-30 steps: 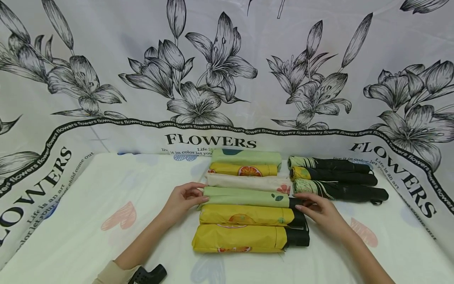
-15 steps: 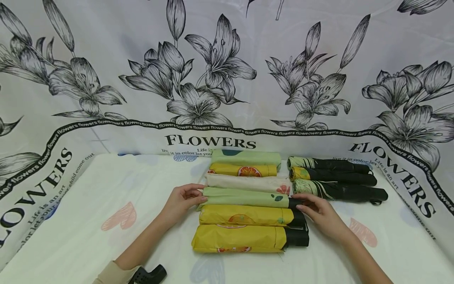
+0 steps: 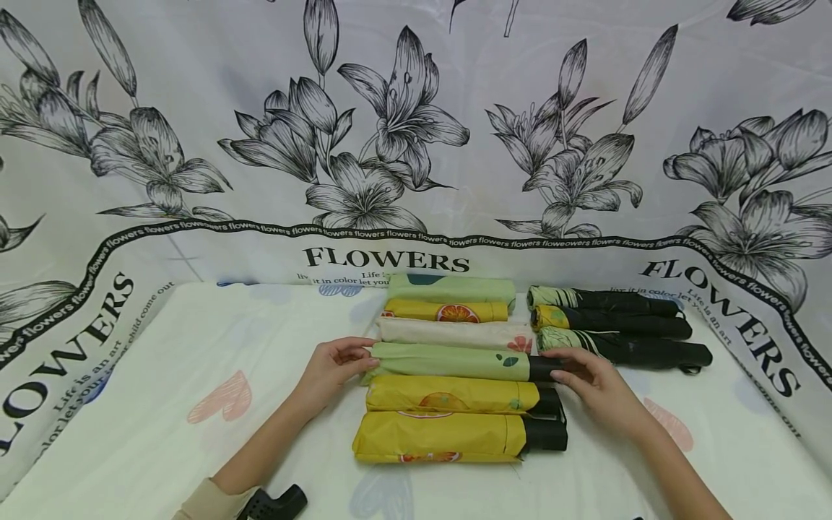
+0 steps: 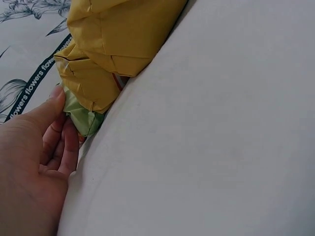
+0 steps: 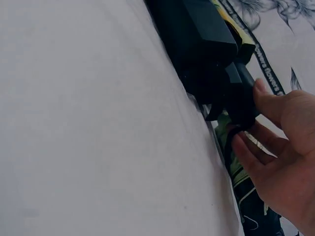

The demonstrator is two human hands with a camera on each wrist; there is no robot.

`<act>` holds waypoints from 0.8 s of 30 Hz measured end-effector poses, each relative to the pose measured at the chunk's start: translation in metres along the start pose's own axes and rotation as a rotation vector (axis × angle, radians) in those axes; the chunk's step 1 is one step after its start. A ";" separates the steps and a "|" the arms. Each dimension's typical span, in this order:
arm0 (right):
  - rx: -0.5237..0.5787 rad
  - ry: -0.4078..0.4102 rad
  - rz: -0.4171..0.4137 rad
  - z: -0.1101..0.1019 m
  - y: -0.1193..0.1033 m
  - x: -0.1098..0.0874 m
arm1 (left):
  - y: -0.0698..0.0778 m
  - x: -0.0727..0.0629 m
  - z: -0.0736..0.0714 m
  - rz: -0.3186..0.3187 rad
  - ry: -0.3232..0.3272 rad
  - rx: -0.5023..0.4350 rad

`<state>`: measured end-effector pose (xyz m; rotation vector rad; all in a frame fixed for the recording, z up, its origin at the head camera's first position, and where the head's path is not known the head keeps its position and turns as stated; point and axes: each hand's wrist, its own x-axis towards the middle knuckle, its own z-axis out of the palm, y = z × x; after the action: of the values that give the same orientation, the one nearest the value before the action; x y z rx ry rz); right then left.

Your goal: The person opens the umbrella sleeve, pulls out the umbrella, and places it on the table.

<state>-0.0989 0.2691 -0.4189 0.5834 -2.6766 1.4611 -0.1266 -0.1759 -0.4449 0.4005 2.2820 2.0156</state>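
Left hand (image 3: 334,370) and right hand (image 3: 599,390) each pinch one end of a pale green folded umbrella (image 3: 448,361), which lies crosswise mid-row on the heart-printed white cloth (image 3: 162,339). Seen from the head, the left has the fabric end and the right the tip of the black handle (image 3: 544,369). Only the left wrist view shows the puckered green tip between thumb and fingers, beside the yellow umbrellas' gathered ends; the right wrist view adds a dark strap (image 5: 230,142) at the fingers and the blocky handle ends. On the near side lie two yellow umbrellas (image 3: 442,437) printed with fruit; on the far side a cream umbrella (image 3: 448,333), a shorter-looking yellow one (image 3: 416,310) and another green one (image 3: 468,290). Three largely black umbrellas (image 3: 650,326) lie to the right, before a flower-printed backdrop (image 3: 260,72).
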 end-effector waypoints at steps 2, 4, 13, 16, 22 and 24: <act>-0.008 0.006 -0.013 -0.002 0.000 0.000 | 0.000 0.000 0.000 -0.005 0.009 0.002; -0.017 0.001 -0.016 -0.004 0.000 0.001 | 0.000 0.000 0.000 -0.007 0.013 0.005; 0.016 -0.041 0.122 -0.020 -0.001 -0.001 | -0.002 0.001 0.000 0.014 0.026 0.027; 0.007 -0.027 0.081 -0.027 0.003 -0.003 | -0.002 0.001 0.000 0.011 0.030 0.038; 0.028 -0.025 -0.014 -0.034 0.011 -0.004 | -0.001 0.001 0.001 -0.007 0.038 0.064; 0.023 -0.023 0.000 -0.036 0.011 -0.004 | -0.001 0.001 0.002 -0.002 0.037 0.069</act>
<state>-0.1038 0.3055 -0.4086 0.6054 -2.6798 1.4966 -0.1277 -0.1739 -0.4458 0.3680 2.3777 1.9643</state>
